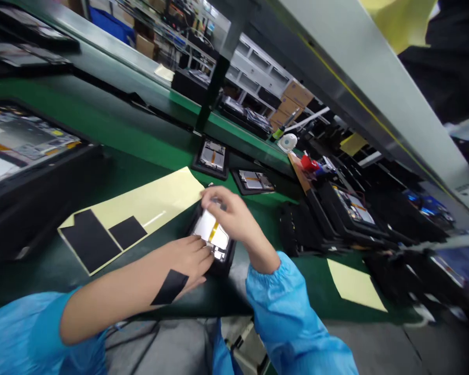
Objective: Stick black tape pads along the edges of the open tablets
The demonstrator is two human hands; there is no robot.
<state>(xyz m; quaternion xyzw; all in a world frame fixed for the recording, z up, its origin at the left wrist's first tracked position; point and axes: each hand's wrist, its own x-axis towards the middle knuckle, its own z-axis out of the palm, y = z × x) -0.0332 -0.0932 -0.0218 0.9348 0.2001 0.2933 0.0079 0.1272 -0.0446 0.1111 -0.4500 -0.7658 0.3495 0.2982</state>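
Observation:
A tablet-like device [221, 238] with its inside exposed lies in a black tray on the bench, showing silvery panels and an orange ribbon strip. My left hand [189, 260] lies over its lower left edge, fingers fairly straight and touching it. A black adhesive-looking patch [170, 287] sits on the back of that hand near the wrist. Above the device's upper end, my right hand [229, 211] is curled with thumb and forefinger close together; whatever they pinch is hidden. Left of the device, a pale yellow backing sheet [160, 195] carries black rectangular patches [91, 239].
Two similar open devices in trays [212, 156] [254, 180] stand behind. Stacked black trays [328, 224] are to the right, near another yellow sheet [355, 286]. A large tray stack [39, 182] fills the left. A shelf post [214, 86] rises at the back.

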